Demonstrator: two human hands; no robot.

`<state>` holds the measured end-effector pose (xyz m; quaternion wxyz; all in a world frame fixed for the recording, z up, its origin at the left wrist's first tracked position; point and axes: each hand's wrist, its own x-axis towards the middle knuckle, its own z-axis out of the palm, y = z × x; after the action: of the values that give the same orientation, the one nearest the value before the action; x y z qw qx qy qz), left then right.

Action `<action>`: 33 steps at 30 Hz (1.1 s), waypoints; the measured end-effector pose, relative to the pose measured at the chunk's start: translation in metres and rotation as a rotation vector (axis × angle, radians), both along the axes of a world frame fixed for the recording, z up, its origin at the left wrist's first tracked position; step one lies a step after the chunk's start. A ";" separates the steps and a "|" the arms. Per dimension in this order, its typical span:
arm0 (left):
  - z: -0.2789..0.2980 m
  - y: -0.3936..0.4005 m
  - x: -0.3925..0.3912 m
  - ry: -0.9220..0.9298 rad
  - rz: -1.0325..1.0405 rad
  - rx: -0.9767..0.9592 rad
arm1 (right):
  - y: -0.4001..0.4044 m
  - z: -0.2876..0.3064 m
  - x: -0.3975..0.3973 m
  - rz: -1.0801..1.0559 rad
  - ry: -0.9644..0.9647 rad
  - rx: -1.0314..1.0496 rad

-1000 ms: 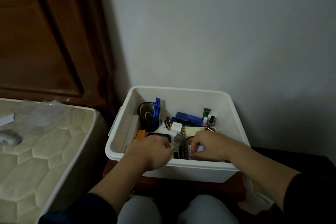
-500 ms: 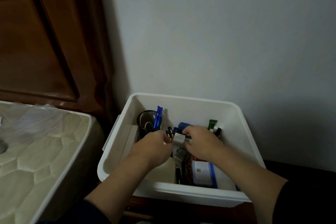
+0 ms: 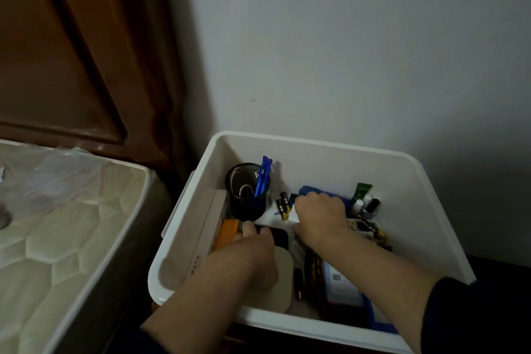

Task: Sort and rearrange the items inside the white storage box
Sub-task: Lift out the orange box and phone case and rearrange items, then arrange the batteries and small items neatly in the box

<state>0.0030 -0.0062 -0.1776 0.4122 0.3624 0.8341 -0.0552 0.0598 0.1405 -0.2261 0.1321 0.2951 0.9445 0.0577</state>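
A big mattress (image 3: 57,238) w/ a bumpy quilted top sits on the left. Clear plastic wrap (image 3: 54,175) lies crinkled on its far part. Behind it stands a dark brown wood headboard (image 3: 71,52). A plain pale wall (image 3: 344,52) fills the far side & right, w/ a tiny dark speck on it.

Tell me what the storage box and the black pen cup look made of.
The storage box: apparently plastic, smooth and white, with a rolled rim and rounded moulded corners. The pen cup: probably black metal mesh, going by the fine grid visible on its inner wall, though the dim light leaves that unsure.
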 end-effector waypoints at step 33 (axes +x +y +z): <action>0.027 -0.053 -0.010 0.908 0.249 0.447 | 0.000 0.056 0.033 -0.448 0.861 -1.014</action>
<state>-0.0072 -0.0593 -0.1507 -0.0750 0.2790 0.9571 0.0219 0.0931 0.1401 -0.1705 -0.1237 0.3812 0.7396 -0.5407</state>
